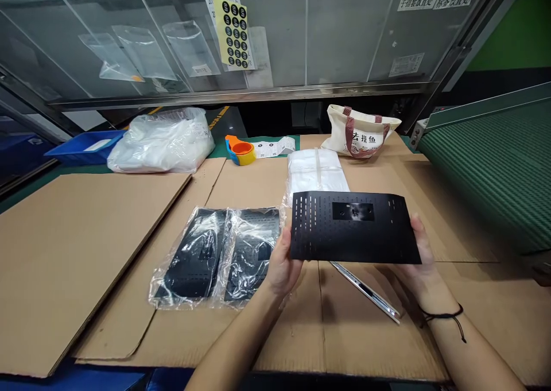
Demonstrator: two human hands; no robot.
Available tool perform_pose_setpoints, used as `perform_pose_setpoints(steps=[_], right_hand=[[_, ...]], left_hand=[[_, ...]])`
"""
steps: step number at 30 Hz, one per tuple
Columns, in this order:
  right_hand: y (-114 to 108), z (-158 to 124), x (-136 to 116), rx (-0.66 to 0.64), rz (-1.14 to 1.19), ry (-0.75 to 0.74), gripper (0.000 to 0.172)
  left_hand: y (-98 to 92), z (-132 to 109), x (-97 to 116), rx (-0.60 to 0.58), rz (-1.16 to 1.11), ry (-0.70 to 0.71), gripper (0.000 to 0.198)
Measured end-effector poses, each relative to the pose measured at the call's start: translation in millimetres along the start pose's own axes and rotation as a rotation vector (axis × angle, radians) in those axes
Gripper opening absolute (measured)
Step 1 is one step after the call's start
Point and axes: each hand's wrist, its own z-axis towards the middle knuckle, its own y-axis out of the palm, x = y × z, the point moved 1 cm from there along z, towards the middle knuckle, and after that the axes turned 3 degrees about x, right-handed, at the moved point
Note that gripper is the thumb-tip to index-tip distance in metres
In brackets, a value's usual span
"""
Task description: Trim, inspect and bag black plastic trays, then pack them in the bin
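Observation:
A thin black panel (353, 239) with rows of slots is held up above the cardboard. My left hand (284, 267) grips its left edge, the thumb in front and the other fingers behind. At the right edge my right hand (422, 259) is closed around it, fingers partly hidden by the panel. Below the panel lies a slim silver utility knife (365, 292), its upper end covered. Two similar black panels lie in clear plastic bags, one (200, 256) beside the other (252, 253), left of my left hand. Behind the panel rests a stack of clear bags (316, 170).
Cardboard sheets (86, 236) cover the table. Along the back are a blue tray (84, 144), a bulging plastic bag (161, 141), an orange tape dispenser (240, 150) and a cloth bag (360, 132). A green conveyor belt (495, 167) runs at right.

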Motion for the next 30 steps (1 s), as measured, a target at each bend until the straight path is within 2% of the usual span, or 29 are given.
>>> perform_pose_setpoints(steps=[4,9,15,17,21,25,30], right_hand=[[-1,-2,2,-0.056,0.015,0.017,0.053],[-5,-3,5,-0.164,0.019,0.011,0.056],[-8,2,10,-0.282,-0.005,0.044,0.052],[-9,3,12,-0.278,-0.001,0.043,0.051],[-9,3,15,-0.256,0.009,0.026,0.051],[-2,3,15,-0.281,-0.004,0.018,0.054],[7,1,13,-0.327,-0.011,-0.017,0.052]], left_hand=[[-0.2,1,0,0.030,0.002,0.030,0.054],[-3.0,3,1,0.145,0.082,0.157,0.036],[-10.5,3,-1,0.265,0.445,0.430,0.028],[-12.2,3,-1,0.275,0.570,0.491,0.031],[-15.5,3,-3,0.264,0.700,0.523,0.038],[-17.6,4,-5,0.231,0.832,0.589,0.041],[-17.5,6,-3,0.262,1.029,0.681,0.040]])
